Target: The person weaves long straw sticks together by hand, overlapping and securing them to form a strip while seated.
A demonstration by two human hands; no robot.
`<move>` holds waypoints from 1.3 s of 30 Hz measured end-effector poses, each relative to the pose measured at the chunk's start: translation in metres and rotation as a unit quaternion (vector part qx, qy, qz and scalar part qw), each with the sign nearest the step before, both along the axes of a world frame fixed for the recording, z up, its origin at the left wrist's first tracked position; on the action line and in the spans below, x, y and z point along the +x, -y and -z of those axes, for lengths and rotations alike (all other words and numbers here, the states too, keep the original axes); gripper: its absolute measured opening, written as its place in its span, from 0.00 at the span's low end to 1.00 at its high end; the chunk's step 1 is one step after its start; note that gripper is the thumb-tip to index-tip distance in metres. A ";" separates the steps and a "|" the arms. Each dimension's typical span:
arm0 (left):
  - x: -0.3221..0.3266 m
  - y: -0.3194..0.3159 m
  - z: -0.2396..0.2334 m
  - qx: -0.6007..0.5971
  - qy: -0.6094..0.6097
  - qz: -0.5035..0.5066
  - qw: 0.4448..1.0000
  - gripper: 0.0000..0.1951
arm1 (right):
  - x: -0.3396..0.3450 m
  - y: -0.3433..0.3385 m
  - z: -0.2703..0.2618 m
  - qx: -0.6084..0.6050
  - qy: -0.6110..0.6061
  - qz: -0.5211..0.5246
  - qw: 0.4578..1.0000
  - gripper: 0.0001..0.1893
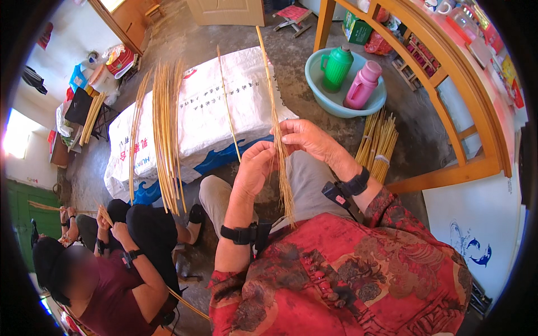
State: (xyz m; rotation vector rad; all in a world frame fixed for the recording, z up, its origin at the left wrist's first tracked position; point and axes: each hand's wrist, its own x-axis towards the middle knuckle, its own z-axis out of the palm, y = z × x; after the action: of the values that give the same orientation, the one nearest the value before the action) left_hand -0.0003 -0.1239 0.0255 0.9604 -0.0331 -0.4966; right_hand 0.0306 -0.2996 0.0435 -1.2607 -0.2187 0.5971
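Note:
Between my hands is a long straw-coloured plant stalk, like broomcorn, its bare cane pointing away from me. Its bushy tassel hangs toward my lap. My right hand grips the stalk where the tassel begins, thumb and fingers pinched together. At the tassel's left side, my left hand pinches its strands; some fingertips are hidden behind them. A single thin stalk lies just left of my hands on a low surface covered with white woven sacking. Farther left lies a row of similar stalks.
Right of the sacking, a light-blue basin holds a green thermos and a pink one. Tied stalk bundles lie beside a wooden frame. At left sits a co-worker handling stalks; another person's hands show beyond.

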 end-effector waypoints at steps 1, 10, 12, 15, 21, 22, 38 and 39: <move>0.000 0.000 0.001 0.000 0.005 0.005 1.000 0.04 | 0.000 0.000 0.000 0.000 -0.001 0.000 1.000 0.16; 0.000 0.000 0.002 -0.012 -0.007 -0.001 1.000 0.05 | 0.003 -0.002 0.004 0.023 -0.008 0.005 1.000 0.14; -0.001 0.001 -0.001 -0.010 -0.008 0.001 1.000 0.05 | 0.003 -0.002 0.004 0.036 -0.021 0.014 0.999 0.14; -0.002 0.001 -0.001 -0.010 -0.012 0.008 1.000 0.05 | 0.000 -0.004 -0.002 0.048 -0.021 0.014 0.999 0.14; -0.003 0.005 -0.008 0.038 -0.003 -0.032 0.999 0.05 | 0.002 -0.003 0.001 0.013 -0.001 -0.002 1.000 0.15; -0.002 0.005 -0.007 0.090 0.020 -0.051 0.994 0.05 | 0.002 -0.003 0.001 0.013 -0.001 -0.002 1.000 0.15; -0.006 -0.002 -0.004 -0.023 -0.012 -0.011 1.000 0.04 | -0.002 -0.010 -0.003 0.032 -0.015 -0.006 0.999 0.17; -0.006 -0.002 -0.005 -0.012 -0.006 -0.014 1.000 0.04 | -0.003 -0.010 -0.004 0.034 -0.017 -0.009 0.999 0.17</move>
State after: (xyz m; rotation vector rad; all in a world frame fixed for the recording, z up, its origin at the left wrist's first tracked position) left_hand -0.0066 -0.1217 0.0309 0.9335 -0.0148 -0.4756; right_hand 0.0280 -0.2894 0.0472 -1.1835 -0.2199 0.6219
